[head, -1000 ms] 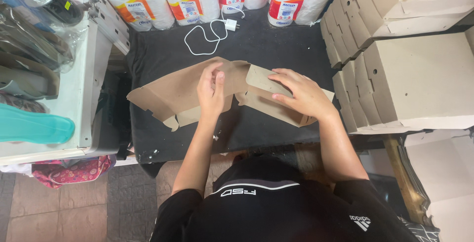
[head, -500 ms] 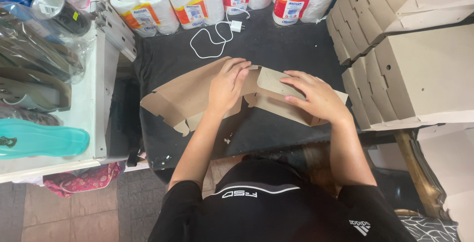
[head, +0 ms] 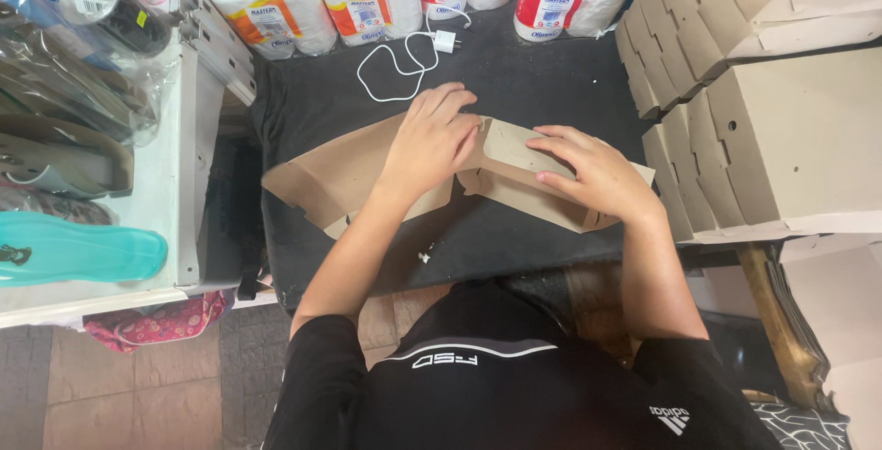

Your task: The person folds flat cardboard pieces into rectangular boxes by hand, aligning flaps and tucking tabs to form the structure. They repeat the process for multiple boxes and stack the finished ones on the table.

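Both hands pressing palm-down on the flat cardboard box blank (head: 367, 170) lying mid black table (head: 551, 92): left hand (head: 430, 142) fingers spread flat, right hand (head: 588, 173) curling over a raised flap, white charger cable (head: 395, 60) just behind, folded box stack (head: 753, 110) crowding the right.

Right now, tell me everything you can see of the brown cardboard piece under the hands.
The cardboard piece is a plain brown die-cut box blank, thin and matte, with notched flaps along its edges. It lies on the dark table, its left part flat, its right part folded up into a wall. The left hand presses on its middle at the fold; the right hand rests on the raised right section. Nothing else touches it.
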